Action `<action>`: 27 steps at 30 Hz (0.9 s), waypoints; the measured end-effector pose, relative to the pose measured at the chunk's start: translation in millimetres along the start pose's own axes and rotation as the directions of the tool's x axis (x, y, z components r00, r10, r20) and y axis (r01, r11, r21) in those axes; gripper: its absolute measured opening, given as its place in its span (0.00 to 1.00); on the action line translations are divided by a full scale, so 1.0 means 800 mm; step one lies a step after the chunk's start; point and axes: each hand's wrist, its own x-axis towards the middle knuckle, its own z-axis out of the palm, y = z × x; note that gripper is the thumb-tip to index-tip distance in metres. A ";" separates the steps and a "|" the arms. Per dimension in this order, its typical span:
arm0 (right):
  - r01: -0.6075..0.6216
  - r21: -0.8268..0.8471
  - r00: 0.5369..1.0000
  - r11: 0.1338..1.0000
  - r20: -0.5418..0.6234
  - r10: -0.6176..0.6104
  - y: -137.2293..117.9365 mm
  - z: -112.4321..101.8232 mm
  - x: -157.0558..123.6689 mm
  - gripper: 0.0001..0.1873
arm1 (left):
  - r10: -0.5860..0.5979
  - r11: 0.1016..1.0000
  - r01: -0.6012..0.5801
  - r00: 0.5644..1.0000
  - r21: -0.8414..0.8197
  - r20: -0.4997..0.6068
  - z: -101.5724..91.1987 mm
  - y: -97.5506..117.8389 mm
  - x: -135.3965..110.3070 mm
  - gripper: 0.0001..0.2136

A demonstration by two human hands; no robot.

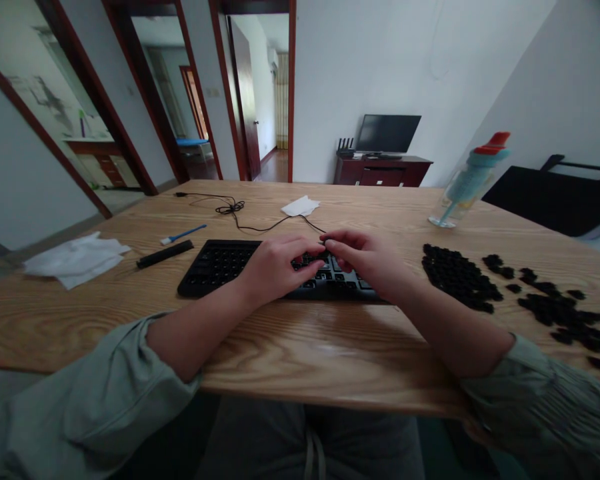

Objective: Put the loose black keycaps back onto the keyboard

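Observation:
A black keyboard (220, 267) lies on the table in front of me, with caps gone from part of its right side. My right hand (367, 257) is above that side, thumb and forefinger pinched on a small black keycap (325, 241). Beside it, my left hand (280, 263) hovers over the middle of the keyboard, its thumb and forefinger apart and the forefinger tip close to the keycap. Whether that fingertip touches the cap is unclear. Both hands hide much of the keyboard. Loose black keycaps (455, 277) lie grouped to the right.
More keycaps (560, 307) are scattered farther right, near a clear bottle (463, 190) with a red lid. Left are a blue brush (185, 233), a black bar (165, 254) and white tissues (77, 257). The cable (235, 207) and another tissue (301, 206) lie behind the keyboard.

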 end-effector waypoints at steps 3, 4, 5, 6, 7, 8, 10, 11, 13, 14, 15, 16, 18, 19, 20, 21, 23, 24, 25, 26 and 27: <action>0.056 -0.038 0.998 0.998 0.015 -0.056 0.001 -0.013 0.005 0.21 | -0.003 0.997 0.003 1.000 0.083 -0.010 -0.004 -0.012 0.003 0.08; 0.067 -0.049 0.998 0.997 0.018 -0.066 0.003 -0.017 0.007 0.21 | 0.003 0.992 -0.001 1.000 0.129 -0.014 -0.006 -0.019 0.003 0.08; 0.071 -0.058 0.997 0.996 0.020 -0.070 0.005 -0.020 0.009 0.21 | 0.013 0.984 -0.010 1.000 0.178 -0.013 -0.008 -0.025 0.003 0.08; 0.073 -0.065 0.997 0.995 0.024 -0.071 0.007 -0.022 0.012 0.20 | 0.026 0.975 -0.024 1.000 0.222 -0.007 -0.010 -0.032 0.003 0.09; 0.070 -0.073 0.997 0.995 0.031 -0.068 0.010 -0.023 0.014 0.20 | 0.042 0.966 -0.042 0.999 0.255 0.004 -0.011 -0.037 0.002 0.10; 0.064 -0.082 0.997 0.995 0.045 -0.061 0.012 -0.023 0.015 0.20 | 0.059 0.961 -0.062 0.998 0.270 0.020 -0.012 -0.040 0.002 0.11; 0.050 -0.099 0.997 0.994 0.065 -0.044 0.015 -0.021 0.017 0.20 | 0.087 0.965 -0.097 0.995 0.244 0.054 -0.011 -0.042 0.000 0.15; 0.043 -0.104 0.997 0.994 0.067 -0.036 0.016 -0.018 0.018 0.20 | 0.098 0.972 -0.111 0.992 0.209 0.074 -0.009 -0.040 -0.001 0.17; 0.033 -0.104 0.998 0.994 0.065 -0.027 0.015 -0.011 0.017 0.20 | 0.107 0.983 -0.121 0.989 0.138 0.101 -0.006 -0.035 -0.002 0.20; 0.032 -0.098 0.997 0.995 0.067 -0.026 0.014 -0.007 0.015 0.20 | 0.105 0.987 -0.116 0.989 0.114 0.103 -0.004 -0.032 -0.002 0.20; 0.034 -0.091 0.997 0.995 0.072 -0.028 0.013 -0.004 0.014 0.20 | 0.098 0.989 -0.108 0.990 0.099 0.097 -0.004 -0.029 -0.003 0.20; 0.040 -0.085 0.996 0.996 0.079 -0.033 0.012 -0.001 0.013 0.20 | 0.092 0.991 -0.100 0.992 0.091 0.088 -0.004 -0.027 -0.003 0.20; 0.058 -0.076 0.994 0.995 0.099 -0.050 0.009 0.002 0.010 0.20 | 0.081 0.993 -0.086 0.995 0.083 0.062 -0.005 -0.025 -0.004 0.19; 0.065 -0.074 0.992 0.995 0.108 -0.057 0.008 0.003 0.009 0.19 | 0.080 0.993 -0.084 0.995 0.079 0.054 -0.007 -0.025 -0.004 0.18; 0.069 -0.069 0.992 0.995 0.112 -0.061 0.007 0.002 0.009 0.19 | 0.080 0.994 -0.084 0.996 0.076 0.048 -0.008 -0.026 -0.004 0.18; 0.067 -0.060 0.992 0.996 0.108 -0.060 0.007 0.001 0.008 0.19 | 0.082 0.994 -0.085 0.996 0.072 0.041 -0.010 -0.027 -0.005 0.17; 0.051 -0.039 0.996 0.998 0.080 -0.048 0.006 -0.003 0.008 0.18 | 0.087 0.994 -0.088 0.996 0.067 0.023 -0.012 -0.029 -0.005 0.17; 0.041 -0.032 0.997 0.999 0.060 -0.039 0.006 -0.005 0.008 0.18 | 0.090 0.994 -0.091 0.996 0.065 0.015 -0.012 -0.030 -0.005 0.17; 0.030 -0.031 0.999 0.999 0.037 -0.029 0.006 -0.007 0.009 0.18 | 0.095 0.994 -0.095 0.996 0.062 0.006 -0.012 -0.031 -0.005 0.17; 0.023 -0.039 1.000 0.999 0.014 -0.023 0.007 -0.009 0.009 0.18 | 0.097 0.993 -0.097 0.995 0.061 -0.002 -0.013 -0.031 -0.004 0.16; 0.023 -0.056 1.000 0.998 -0.013 -0.023 0.007 -0.011 0.009 0.18 | 0.092 0.994 -0.092 0.996 0.062 -0.005 -0.014 -0.032 -0.004 0.17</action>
